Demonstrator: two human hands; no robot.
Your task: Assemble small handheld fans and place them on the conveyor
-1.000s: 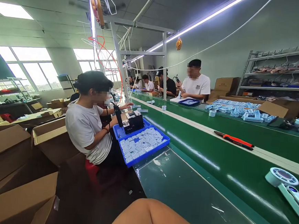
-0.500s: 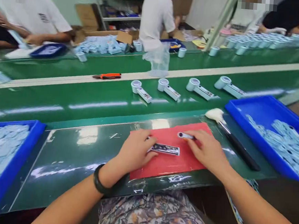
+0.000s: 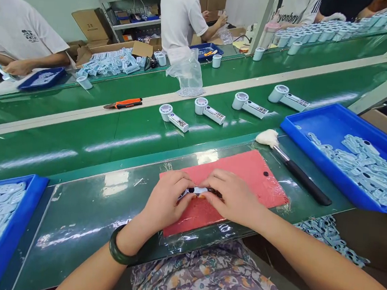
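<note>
Both my hands meet over a red mat (image 3: pixel 245 162). Between them is a narrow light-blue plastic handle part (image 3: pixel 200 190) with a black dot. My left hand (image 3: pixel 169 194) grips its left end between thumb and fingers. My right hand (image 3: pixel 231 195) pinches the right end, where a dark strip shows under the fingers. The fingers hide most of the part, so I cannot tell whether the two pieces are joined. A small black disc (image 3: pixel 265 173) lies on the mat's right side.
A black-handled hammer (image 3: pixel 304 180) with a white-wrapped head lies right of the mat. Blue trays of light-blue parts flank me, one on the left (image 3: pixel 38 195), one on the right (image 3: pixel 289 123). Several cup-and-handle units (image 3: pixel 178 121) and orange pliers (image 3: pixel 128 104) lie ahead. People work opposite.
My right hand has moved left with its small dotted piece to meet the dark-faced piece in my left hand. The black disc on the mat is now uncovered. The view has shifted slightly.
</note>
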